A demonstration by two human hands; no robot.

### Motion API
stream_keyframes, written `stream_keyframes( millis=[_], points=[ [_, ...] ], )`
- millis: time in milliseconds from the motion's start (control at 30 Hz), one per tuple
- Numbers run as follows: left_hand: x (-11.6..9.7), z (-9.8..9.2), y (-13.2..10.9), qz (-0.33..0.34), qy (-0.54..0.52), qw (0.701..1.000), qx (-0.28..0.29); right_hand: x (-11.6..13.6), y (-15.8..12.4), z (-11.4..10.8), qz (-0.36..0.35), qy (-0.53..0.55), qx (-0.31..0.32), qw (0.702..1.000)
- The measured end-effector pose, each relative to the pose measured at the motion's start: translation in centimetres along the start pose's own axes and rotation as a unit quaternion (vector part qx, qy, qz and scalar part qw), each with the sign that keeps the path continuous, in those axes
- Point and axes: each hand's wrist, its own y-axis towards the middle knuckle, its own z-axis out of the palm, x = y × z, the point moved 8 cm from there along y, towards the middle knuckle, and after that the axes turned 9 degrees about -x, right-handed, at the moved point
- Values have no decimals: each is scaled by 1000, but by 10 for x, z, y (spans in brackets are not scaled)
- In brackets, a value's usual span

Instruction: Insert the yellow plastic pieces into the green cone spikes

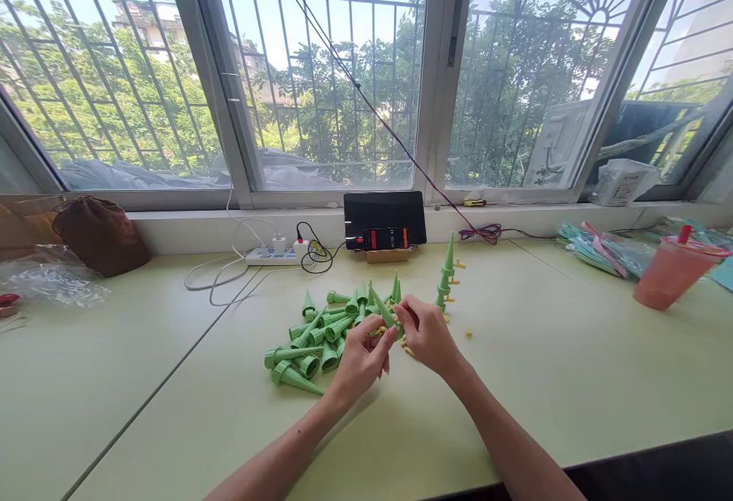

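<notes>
My left hand is closed around the wide end of a green plastic watering spike, whose point tilts up and to the left. Against the same spike, my right hand is pinched; whatever lies between its fingertips is hidden. A loose pile of similar green spikes lies just left of my hands, some with hollow ends showing. Behind my right hand stands an upright stack of nested spikes with small yellow valves sticking out on its right side. More small yellow pieces lie partly hidden beneath my hands.
A phone leans against a black tablet at the back. To its left is a power strip with cables. One yellow piece lies right of the stack. A red cup and a brown bag stand farther out.
</notes>
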Motion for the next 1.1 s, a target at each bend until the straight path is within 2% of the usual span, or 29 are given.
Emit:
stream_keyframes(
  millis=[200,500,700,800,967,1100],
  points=[
    [-1,-2,0,19,-6,1000,-14,0,0,1,1,0,0,1000],
    [0,-7,-1,71,65,994,-53,-3,-1,3,3,-19,4,1000],
    [-7,-5,-1,63,63,995,-50,-2,-1,1,8,-14,-21,1000],
    [-7,-4,-1,43,64,996,-43,-2,0,-4,16,-5,-49,999],
    [1,-8,2,-8,15,997,-69,-5,0,-11,34,4,-85,996],
    [14,4,2,-87,-68,994,1,-3,-1,-7,25,19,-61,998]
  ],
)
